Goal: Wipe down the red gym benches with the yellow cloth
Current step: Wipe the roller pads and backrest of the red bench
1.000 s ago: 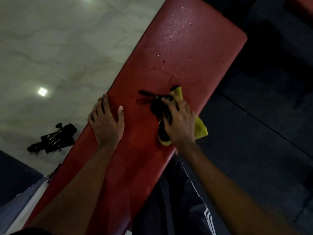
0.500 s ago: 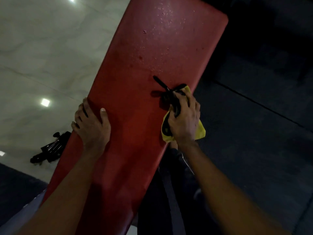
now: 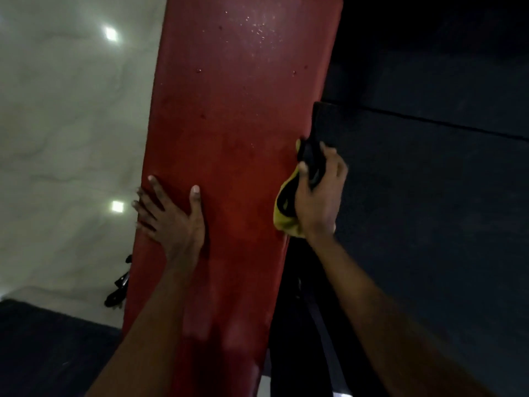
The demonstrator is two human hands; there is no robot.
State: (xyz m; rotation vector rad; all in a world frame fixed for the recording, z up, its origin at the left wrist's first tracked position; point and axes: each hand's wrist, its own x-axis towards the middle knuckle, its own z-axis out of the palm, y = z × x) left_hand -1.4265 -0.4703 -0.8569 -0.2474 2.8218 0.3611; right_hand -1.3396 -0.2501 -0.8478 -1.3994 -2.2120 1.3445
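A: What has been shifted since the earlier frame?

B: The yellow cloth (image 3: 286, 223) has been carried off the top of the red bench pad (image 3: 237, 110) to its right edge. It is gripped there in the right hand (image 3: 317, 196), whose fingers are curled round it and round a black strap-like item (image 3: 310, 157) that cannot be identified further.

A: And the left hand (image 3: 171, 222)?

B: It is laid flat on the pad near the left edge, fingers spread and straight, with nothing held. The bench appears to be steadied by it.

A: Which step is judged to be in hand?

B: The right side edge is probably being wiped. The near half of the pad looks dull and free of drops, so it is taken as done.

A: What is called for next?

B: Toward the far end of the pad, beads of liquid (image 3: 257, 27) are seen. The cloth would need to be brought back onto the top and pushed forward across them, with the bracing hand moved up.

A: Any containers?

B: None is seen. Only a black object (image 3: 118, 293) lies on the pale floor (image 3: 71, 110) beyond the left edge.
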